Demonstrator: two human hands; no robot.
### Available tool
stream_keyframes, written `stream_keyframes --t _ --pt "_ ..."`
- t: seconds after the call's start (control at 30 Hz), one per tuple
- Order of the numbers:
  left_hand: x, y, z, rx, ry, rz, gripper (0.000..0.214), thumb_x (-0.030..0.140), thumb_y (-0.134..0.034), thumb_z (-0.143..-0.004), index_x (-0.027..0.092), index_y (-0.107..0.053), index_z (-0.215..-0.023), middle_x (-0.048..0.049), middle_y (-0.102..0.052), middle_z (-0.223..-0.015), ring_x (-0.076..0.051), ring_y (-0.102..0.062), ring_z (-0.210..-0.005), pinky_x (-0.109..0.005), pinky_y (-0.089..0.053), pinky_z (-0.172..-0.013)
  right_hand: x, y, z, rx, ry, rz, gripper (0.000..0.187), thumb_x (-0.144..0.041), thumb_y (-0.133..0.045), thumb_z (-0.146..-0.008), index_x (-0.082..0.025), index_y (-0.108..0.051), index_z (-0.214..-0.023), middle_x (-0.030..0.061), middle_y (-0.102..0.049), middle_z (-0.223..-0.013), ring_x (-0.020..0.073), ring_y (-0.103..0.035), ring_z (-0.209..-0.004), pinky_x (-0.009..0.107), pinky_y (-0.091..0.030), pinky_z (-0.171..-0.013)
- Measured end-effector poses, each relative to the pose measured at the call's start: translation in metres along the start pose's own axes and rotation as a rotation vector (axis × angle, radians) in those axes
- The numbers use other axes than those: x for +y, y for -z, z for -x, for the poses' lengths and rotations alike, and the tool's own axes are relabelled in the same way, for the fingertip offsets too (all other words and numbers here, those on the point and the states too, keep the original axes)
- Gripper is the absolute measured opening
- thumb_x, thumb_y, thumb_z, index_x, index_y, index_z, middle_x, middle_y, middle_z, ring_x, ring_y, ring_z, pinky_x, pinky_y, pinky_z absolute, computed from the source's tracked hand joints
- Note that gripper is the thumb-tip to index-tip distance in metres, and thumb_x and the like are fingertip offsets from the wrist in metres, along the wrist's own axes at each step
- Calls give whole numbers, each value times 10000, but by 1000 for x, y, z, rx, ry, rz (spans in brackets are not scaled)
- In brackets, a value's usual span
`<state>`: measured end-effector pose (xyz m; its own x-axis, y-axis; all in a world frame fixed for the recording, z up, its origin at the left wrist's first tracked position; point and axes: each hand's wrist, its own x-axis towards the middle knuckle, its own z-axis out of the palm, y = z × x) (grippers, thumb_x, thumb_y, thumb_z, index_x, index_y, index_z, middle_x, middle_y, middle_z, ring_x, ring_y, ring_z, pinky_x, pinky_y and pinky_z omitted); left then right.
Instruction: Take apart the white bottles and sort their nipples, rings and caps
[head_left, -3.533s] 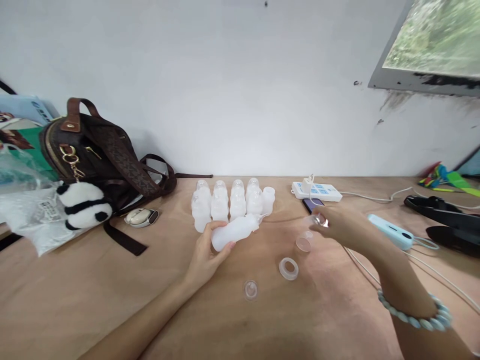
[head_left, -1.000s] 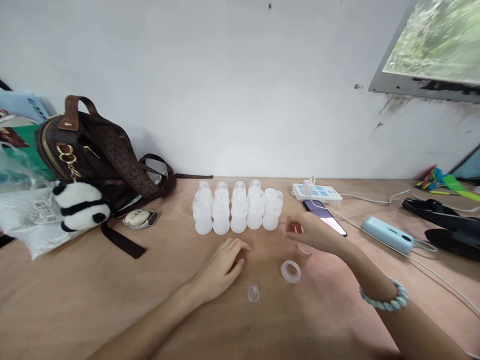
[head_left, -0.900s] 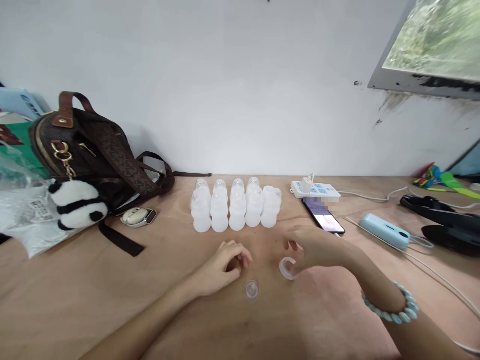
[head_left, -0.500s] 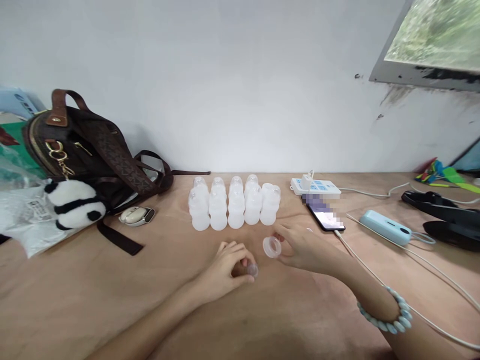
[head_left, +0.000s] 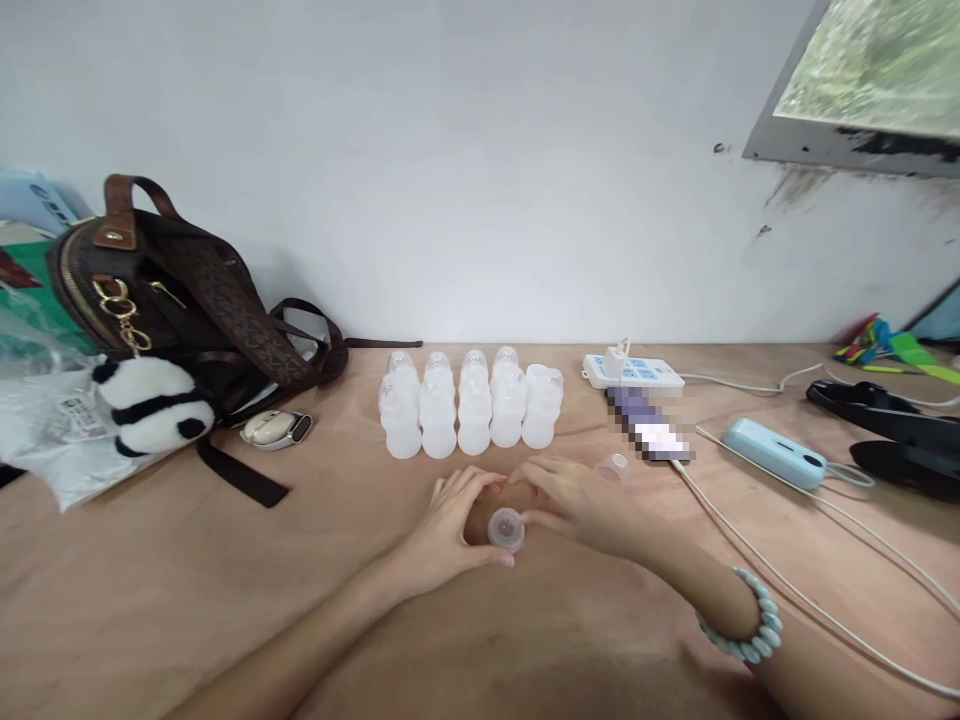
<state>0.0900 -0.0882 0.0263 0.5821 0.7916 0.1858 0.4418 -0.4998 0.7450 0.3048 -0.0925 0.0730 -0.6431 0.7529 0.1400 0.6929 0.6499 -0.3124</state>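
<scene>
My left hand [head_left: 454, 525] and my right hand [head_left: 574, 500] meet over the wooden table, fingertips pinched together on a small clear nipple piece inside a translucent ring [head_left: 506, 528]. Just behind them stands a tight group of several white translucent bottles [head_left: 469, 412] with clear domed caps. A small clear cap [head_left: 613, 466] lies on the table right of my right hand. A pale bead bracelet [head_left: 742, 630] sits on my right wrist.
At the left are a brown bag [head_left: 187, 300] with a panda plush [head_left: 150, 415], a plastic packet and a small white device [head_left: 274, 428]. To the right lie a power strip [head_left: 634, 374], a phone [head_left: 649, 430], cables, a light-blue device [head_left: 776, 453] and black objects.
The bottle my left hand held now stands with the group. My right hand picked up the ring, my left the clear nipple, and both came together at the table's middle.
</scene>
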Motion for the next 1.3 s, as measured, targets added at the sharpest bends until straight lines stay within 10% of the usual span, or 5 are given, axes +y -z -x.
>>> stream_keyframes --t 0.27,0.67,0.9,1.1,1.3 --pt "6 -1 -1 -56 -23 -131 242 370 -786 -789 222 -668 -940 -31 -611 -1115 -269 -532 -1042 -396 -347 -914 -3 -33 -7 53 147 58 65 -114 -626 -896 -164 -614 -855 27 -671 -842 159 -627 -704 255 -422 -598" --pt "9 0 -1 -79 -95 -263 241 400 -748 -822 201 -654 -919 -38 -612 -1039 -245 -522 -971 -361 -353 -853 -3 -26 -5 401 439 242 365 -164 -352 -1029 -142 -602 -765 44 -634 -693 150 -552 -584 276 -362 -550" --pt "11 0 0 -94 -81 -282 258 282 -709 -836 231 -657 -1083 -48 -616 -1100 -264 -522 -1026 -385 -365 -876 -7 -5 -3 370 275 -11 219 -211 -505 -977 -180 -626 -797 8 -680 -690 124 -571 -555 239 -382 -526" --pt "5 -2 5 -65 -87 -254 528 235 -604 -877 260 -483 -1390 -80 -581 -1257 -284 -494 -1137 -438 -377 -968 35 60 -19 858 -111 -138 125 -172 -477 -931 -208 -595 -916 -18 -606 -662 141 -545 -583 261 -409 -579" --pt "3 -3 5 -52 -49 -193 591 278 -614 -901 262 -372 -1439 -81 -560 -1289 -280 -481 -1174 -466 -375 -1012 105 68 -58 601 -66 -169 222 -51 -524 -733 -208 -661 -810 52 -650 -920 192 -628 -812 315 -494 -705"
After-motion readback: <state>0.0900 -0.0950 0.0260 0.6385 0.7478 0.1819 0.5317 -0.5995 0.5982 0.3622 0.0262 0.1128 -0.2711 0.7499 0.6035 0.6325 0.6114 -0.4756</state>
